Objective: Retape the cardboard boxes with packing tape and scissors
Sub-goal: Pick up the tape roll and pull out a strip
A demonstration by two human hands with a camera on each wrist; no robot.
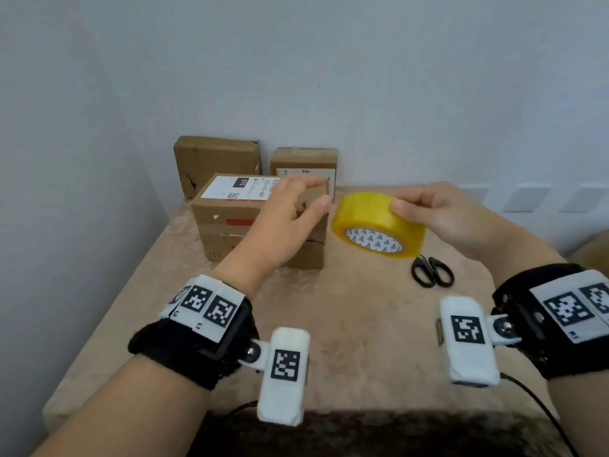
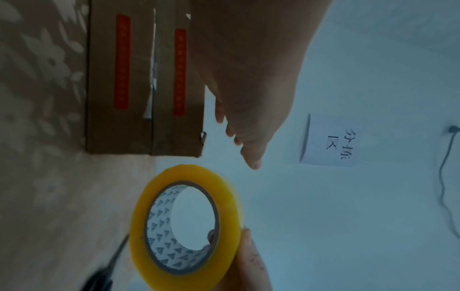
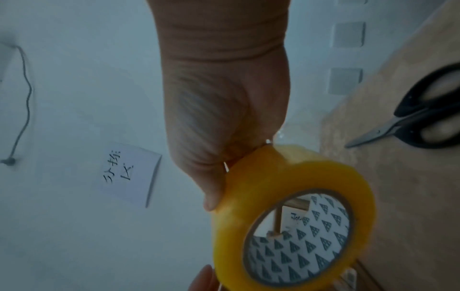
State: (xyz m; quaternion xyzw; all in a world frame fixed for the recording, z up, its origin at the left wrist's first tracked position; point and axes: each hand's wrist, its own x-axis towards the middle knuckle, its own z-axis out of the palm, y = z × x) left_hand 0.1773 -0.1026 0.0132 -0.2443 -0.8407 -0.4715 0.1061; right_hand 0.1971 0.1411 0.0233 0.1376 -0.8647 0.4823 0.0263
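My right hand (image 1: pixel 451 219) has the roll of yellow packing tape (image 1: pixel 379 225) lifted clear of the tabletop (image 1: pixel 362 324), thumb on the outer band and the other fingers curled behind the far side, out of view. The roll is tilted so the printed core faces me; I judge that helps me find the loose end. No free tail shows in any view.

My left hand (image 1: pixel 286 222) carries nothing: fingers extended and slightly spread, their tips just beside the roll, not touching it. It hangs in front of the nearest cardboard box (image 1: pixel 230 219), likely on its way to pick at the tape edge.

That box stands on the tabletop with its shipping label (image 1: pixel 237 188) on top. The left wrist view shows a gap between two panels on its side, each bearing a red strip (image 2: pixel 122 61); I take that gap for the seam needing tape. Two more boxes (image 1: pixel 216 159) stand behind it against the wall, one with a torn side.

The black-handled scissors (image 1: pixel 432 271) lie closed on the tabletop below the roll, near the right hand, handy for the cut.

Judgement: early stage, no new tape laid yet.
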